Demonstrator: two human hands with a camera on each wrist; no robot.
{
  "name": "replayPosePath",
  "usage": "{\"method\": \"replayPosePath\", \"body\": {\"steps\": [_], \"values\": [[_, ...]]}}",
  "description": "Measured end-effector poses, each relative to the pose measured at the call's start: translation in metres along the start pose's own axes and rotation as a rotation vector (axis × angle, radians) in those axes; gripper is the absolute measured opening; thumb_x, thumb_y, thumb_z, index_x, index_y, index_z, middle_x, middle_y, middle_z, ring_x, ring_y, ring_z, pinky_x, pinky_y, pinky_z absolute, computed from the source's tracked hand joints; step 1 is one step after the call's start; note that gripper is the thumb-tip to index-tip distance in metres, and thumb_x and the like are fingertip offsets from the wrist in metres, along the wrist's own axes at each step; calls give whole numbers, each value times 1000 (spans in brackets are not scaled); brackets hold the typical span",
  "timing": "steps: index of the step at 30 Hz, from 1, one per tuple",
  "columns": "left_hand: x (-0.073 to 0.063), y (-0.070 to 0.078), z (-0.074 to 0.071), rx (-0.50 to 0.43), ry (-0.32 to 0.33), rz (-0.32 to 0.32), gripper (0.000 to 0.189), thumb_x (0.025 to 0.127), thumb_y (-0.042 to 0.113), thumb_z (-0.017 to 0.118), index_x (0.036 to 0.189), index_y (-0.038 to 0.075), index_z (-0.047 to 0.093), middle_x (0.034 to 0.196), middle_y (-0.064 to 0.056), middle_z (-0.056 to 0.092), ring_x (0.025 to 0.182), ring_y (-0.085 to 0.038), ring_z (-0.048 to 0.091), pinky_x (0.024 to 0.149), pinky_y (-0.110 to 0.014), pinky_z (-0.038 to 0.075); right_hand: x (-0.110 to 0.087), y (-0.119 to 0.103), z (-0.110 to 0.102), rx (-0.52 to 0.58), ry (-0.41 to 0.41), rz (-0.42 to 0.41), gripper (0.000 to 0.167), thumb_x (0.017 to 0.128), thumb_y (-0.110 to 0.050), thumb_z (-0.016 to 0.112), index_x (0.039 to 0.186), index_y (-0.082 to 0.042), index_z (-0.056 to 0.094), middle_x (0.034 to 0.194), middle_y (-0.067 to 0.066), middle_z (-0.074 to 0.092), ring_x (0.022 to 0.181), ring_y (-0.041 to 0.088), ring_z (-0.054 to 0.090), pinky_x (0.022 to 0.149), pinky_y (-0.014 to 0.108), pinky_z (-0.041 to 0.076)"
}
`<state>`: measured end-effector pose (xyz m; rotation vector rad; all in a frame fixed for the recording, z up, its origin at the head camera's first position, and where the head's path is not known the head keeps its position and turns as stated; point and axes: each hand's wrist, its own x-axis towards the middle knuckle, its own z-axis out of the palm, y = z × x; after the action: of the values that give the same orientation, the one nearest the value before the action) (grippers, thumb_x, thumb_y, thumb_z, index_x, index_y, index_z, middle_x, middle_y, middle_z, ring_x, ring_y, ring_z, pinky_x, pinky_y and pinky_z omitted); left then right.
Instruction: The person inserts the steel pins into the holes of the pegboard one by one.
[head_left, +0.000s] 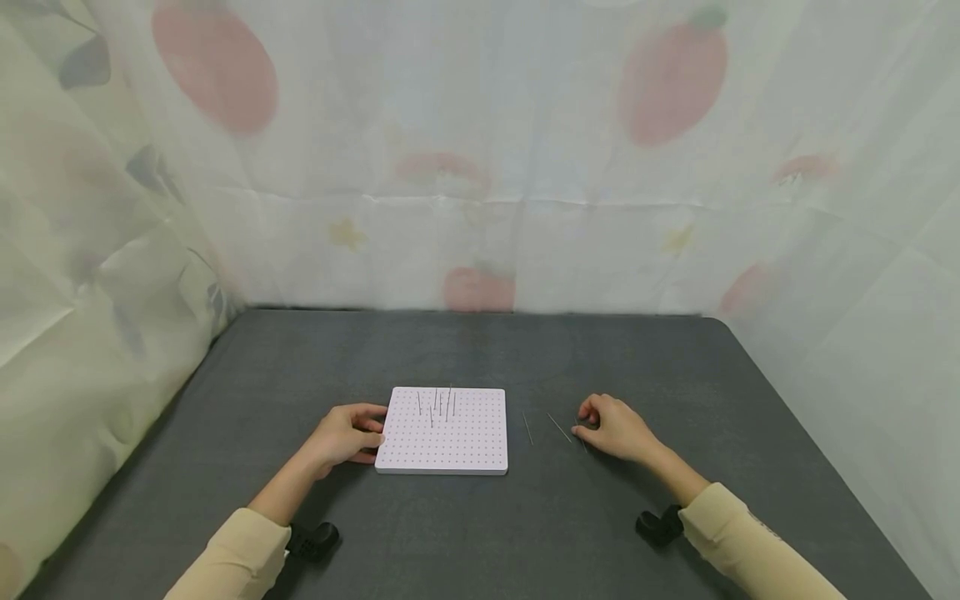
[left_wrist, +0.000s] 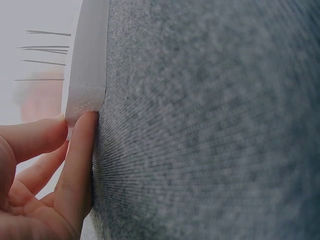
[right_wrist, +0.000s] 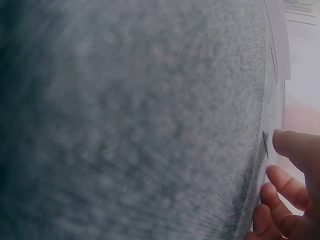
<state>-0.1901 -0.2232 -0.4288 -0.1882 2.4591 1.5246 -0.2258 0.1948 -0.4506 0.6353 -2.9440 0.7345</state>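
A white board with a grid of small holes lies flat on the table. Several thin metal needles stand upright in its upper left part. My left hand grips the board's left edge, thumb at the top rim and fingers along the side; the left wrist view shows the thumb and a finger at the board's corner. Right of the board, my right hand is low over the table beside a loose needle. In the right wrist view, its thumb and index fingertip are apart, with a needle lying just beyond them.
Two more loose needles, one nearer the board and one nearer my right hand, lie on the dark grey table. Patterned curtains hang behind the table and along both sides.
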Motion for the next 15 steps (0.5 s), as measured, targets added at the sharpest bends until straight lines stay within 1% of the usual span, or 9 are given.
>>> {"method": "replayPosePath", "body": {"steps": [7,15], "values": [[0,1,0,-3,-3,1,50,81,-3,65,128,1,51,101,-16,57,75,-19,63,62,-35,57,-1,-1,1,-29,7,-12,17,80,-21,71,86,-13,58,77,-1,50,68,10,44,60,27,38],[-1,1,0,-6,-2,0,49,81,-3,65,128,1,51,101,-16,57,76,-19,63,62,-36,57,0,0,2,-8,9,-45,11,80,-11,69,85,-13,59,78,-1,50,69,10,43,60,27,38]]}}
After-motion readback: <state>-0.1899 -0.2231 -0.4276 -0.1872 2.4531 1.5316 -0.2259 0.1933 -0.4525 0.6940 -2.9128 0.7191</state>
